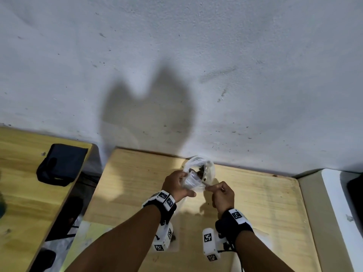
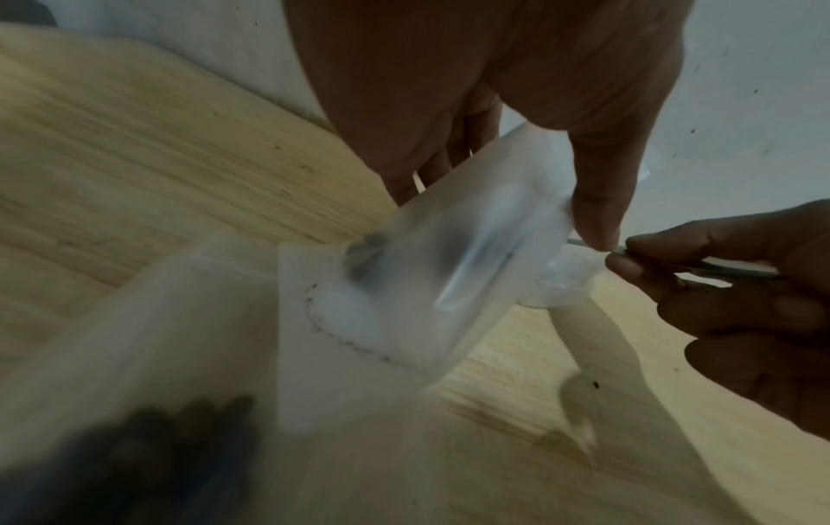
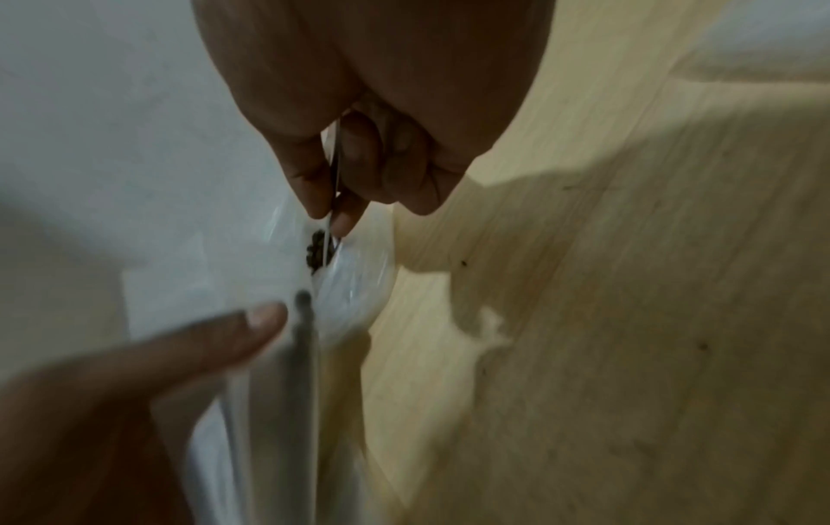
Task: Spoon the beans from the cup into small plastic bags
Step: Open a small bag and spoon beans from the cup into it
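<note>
In the head view my left hand (image 1: 177, 183) grips a small clear plastic bag (image 1: 191, 182), holding it up just above the table near the wall. My right hand (image 1: 221, 192) pinches the thin metal handle of a spoon (image 1: 208, 185), whose bowl end reaches into the clear plastic. Dark beans (image 1: 200, 171) show inside a clear cup (image 1: 208, 168) right behind the bag. In the left wrist view my thumb (image 2: 593, 206) presses on the bag (image 2: 440, 270). The right wrist view shows beans (image 3: 320, 252) just past the spoon handle (image 3: 334, 177).
The wooden table (image 1: 255, 203) ends at the white wall. A dark pouch (image 1: 62, 163) lies on a second table to the left, across a gap (image 1: 86, 185). A white sheet (image 2: 323, 373) lies under the bag. A stray bean (image 2: 596, 383) sits on the wood. A white unit (image 1: 337, 203) borders the right.
</note>
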Demonstrator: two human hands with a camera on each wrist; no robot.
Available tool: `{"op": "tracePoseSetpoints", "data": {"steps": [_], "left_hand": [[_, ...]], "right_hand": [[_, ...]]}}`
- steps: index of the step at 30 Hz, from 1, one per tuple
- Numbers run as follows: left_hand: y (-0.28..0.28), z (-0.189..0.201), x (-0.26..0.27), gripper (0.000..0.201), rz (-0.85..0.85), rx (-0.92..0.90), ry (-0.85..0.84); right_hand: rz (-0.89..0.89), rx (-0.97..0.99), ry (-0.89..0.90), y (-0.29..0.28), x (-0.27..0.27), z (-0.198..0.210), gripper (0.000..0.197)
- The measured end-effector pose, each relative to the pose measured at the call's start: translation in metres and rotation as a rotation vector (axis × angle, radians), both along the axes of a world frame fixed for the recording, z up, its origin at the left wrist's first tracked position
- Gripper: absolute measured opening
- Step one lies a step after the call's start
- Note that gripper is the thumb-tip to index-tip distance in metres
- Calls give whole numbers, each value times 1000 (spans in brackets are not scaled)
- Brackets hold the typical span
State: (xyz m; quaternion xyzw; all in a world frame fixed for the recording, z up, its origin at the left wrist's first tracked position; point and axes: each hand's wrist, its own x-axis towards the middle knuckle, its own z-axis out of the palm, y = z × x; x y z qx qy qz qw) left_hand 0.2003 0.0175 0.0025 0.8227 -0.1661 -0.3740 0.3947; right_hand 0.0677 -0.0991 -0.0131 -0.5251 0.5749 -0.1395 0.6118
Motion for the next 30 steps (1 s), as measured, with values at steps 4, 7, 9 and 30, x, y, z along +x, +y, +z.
{"op": "tracePoseSetpoints", "data": {"steps": [4, 7, 9, 30], "left_hand": [[1, 1, 1, 90, -29, 4, -41], [3, 1, -1, 94, -57, 20, -81], [4, 1, -3, 94, -71, 33, -105], [8, 9, -24, 84, -141, 116, -197]], "right_hand": [[-92, 90, -46, -16, -7, 14, 32], [-97, 117, -102, -28, -16, 24, 18], [-82, 132, -140, -35, -24, 31, 19], [192, -243, -223, -18, -61, 54, 29]]}}
